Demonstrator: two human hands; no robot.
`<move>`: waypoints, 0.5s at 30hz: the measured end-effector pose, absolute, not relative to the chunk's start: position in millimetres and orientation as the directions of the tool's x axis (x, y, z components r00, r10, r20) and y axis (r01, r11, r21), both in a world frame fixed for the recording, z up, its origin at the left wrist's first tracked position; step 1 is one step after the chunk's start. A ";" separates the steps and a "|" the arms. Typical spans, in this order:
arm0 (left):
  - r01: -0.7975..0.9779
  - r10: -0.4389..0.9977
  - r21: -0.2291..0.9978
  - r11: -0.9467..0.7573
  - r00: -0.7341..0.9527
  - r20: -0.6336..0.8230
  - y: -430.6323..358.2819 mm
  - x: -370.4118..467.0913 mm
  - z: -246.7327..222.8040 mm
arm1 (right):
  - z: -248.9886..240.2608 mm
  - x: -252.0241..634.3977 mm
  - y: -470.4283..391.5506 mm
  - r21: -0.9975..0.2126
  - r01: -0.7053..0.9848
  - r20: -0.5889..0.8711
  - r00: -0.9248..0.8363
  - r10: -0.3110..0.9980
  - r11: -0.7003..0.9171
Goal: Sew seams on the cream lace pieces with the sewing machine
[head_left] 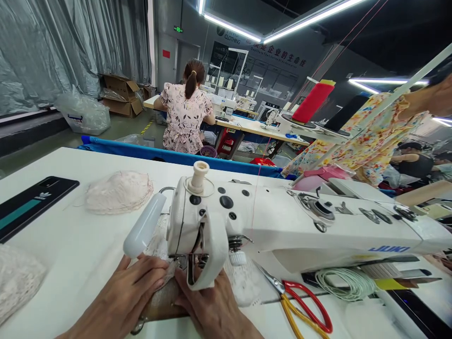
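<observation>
A white sewing machine (282,216) stretches across the table, its head end near the middle. White lace fabric (243,280) lies under the head and comes out to the right of it. My left hand (130,287) presses on the lace just left of the needle area, fingers close together. Right behind the needle guard, my right hand (212,301) rests on the fabric; the machine head hides part of its fingers. Whether that hand pinches the cloth cannot be made out. Pink thread runs down to the machine.
Scissors (307,306) and a coil of pale cord (348,282) lie at the right. At the left are a phone (38,202), a lace cup piece (120,192) and another lace piece (17,278). A person (187,113) sits ahead; another stands at the right.
</observation>
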State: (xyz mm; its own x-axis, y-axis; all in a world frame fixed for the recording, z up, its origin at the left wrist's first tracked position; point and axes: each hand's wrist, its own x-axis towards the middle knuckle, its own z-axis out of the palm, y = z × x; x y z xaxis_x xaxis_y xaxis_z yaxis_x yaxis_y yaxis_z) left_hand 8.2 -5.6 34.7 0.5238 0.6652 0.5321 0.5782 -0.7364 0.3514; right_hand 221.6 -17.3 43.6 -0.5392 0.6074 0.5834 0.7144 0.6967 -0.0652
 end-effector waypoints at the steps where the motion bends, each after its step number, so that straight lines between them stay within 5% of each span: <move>1: 0.576 0.657 0.339 -0.744 0.534 0.532 -5.1 8.0 34.4 | 42.8 221.4 -17.0 -0.056 0.714 0.582 -0.545 0.604 0.698; 15: 0.621 0.563 0.138 -0.772 0.567 0.601 -1.5 14.4 5.1 | 36.9 222.7 -14.0 -0.030 0.704 0.552 -0.581 0.599 0.710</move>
State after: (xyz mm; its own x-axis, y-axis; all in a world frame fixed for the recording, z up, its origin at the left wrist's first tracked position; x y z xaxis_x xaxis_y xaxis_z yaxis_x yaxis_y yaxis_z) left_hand 14.4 -1.5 5.1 0.5671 0.5630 0.6013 0.6205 -0.7720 0.1377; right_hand 222.7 -14.0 36.9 -0.5806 0.5989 0.5516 0.7039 0.7097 -0.0297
